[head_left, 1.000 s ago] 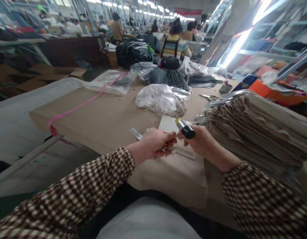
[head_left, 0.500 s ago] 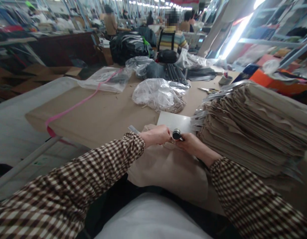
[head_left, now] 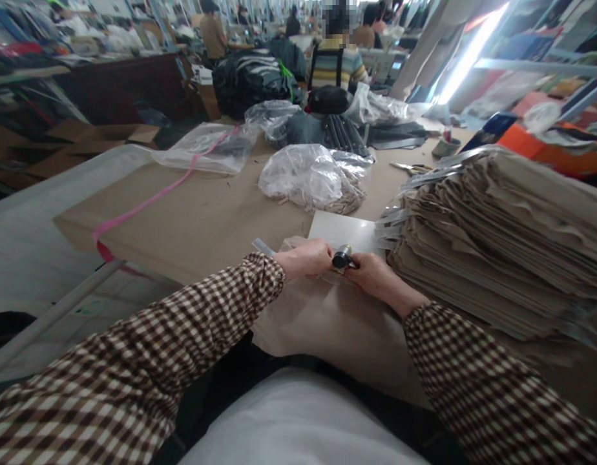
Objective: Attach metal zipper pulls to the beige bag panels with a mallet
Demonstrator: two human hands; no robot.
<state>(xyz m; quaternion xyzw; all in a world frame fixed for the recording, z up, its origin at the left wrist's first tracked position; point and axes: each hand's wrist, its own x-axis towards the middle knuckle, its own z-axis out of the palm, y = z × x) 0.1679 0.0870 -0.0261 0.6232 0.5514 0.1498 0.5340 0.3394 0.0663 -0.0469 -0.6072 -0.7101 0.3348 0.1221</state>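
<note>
A piece of beige fabric (head_left: 337, 316) lies over the near table edge and hangs toward my lap. My left hand (head_left: 311, 256) is closed, pressed down at the fabric's upper part; its fingertips seem to pinch the cloth, though they are mostly hidden. Just to the right, my right hand (head_left: 373, 274) grips a small hammer (head_left: 342, 256) with a short cylindrical head, black at one end and metallic at the other. Its head is tilted close beside my left fingers, above the fabric. Beyond both hands lies a flat whitish board (head_left: 344, 229).
A tall stack of beige fabric pieces (head_left: 497, 252) with clear strips stands right. Ahead are a clear plastic bag (head_left: 298, 174), scissors (head_left: 413, 168) and dark fabric pieces (head_left: 322, 132). A pink ribbon (head_left: 148, 210) crosses the brown tabletop (head_left: 196, 213). A seated person (head_left: 337, 61) is beyond.
The hammer's head has turned, its black end now pointing lower left and its metallic side showing. My hands stay nearly in place; the view has shifted slightly.
</note>
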